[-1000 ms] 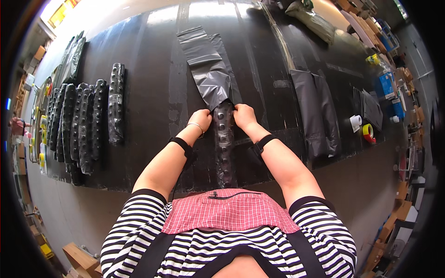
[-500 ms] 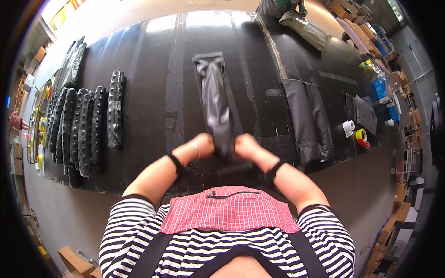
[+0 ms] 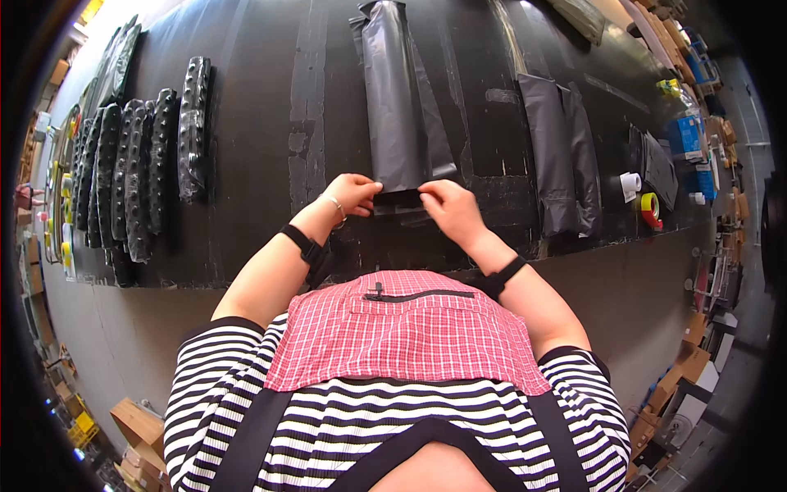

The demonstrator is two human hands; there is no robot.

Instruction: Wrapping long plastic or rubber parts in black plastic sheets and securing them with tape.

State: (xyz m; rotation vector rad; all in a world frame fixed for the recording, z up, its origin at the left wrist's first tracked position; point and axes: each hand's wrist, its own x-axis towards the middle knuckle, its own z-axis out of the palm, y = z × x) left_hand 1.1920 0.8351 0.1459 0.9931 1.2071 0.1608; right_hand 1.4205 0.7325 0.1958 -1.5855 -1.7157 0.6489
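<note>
A long dark grey plastic mailing bag (image 3: pixel 396 107) lies lengthwise on the black table, its near edge toward me. My left hand (image 3: pixel 354 195) is closed, thumb and fingers pinching the left corner of that near edge. At the right corner my right hand (image 3: pixel 452 209) pinches the bag too. A dark flap shows between the two hands. The bag looks smooth and somewhat raised along its middle; what it contains, if anything, is hidden. Another strip of grey plastic (image 3: pixel 436 143) lies under its right side.
Several bubble-wrapped black rolls (image 3: pixel 135 168) lie at the left, with one roll (image 3: pixel 194 127) apart. More grey bags (image 3: pixel 551 152) rest to the right. Beyond them are a white roll (image 3: pixel 630 184), a yellow-red tape roll (image 3: pixel 650 209) and blue boxes (image 3: pixel 687 135). The table's front edge (image 3: pixel 205 287) runs before me.
The bag, blurred and crumpled before, now lies straighter and smoother. My hands have moved a little apart and now pinch its near corners. The view has tilted, shifting the table upward.
</note>
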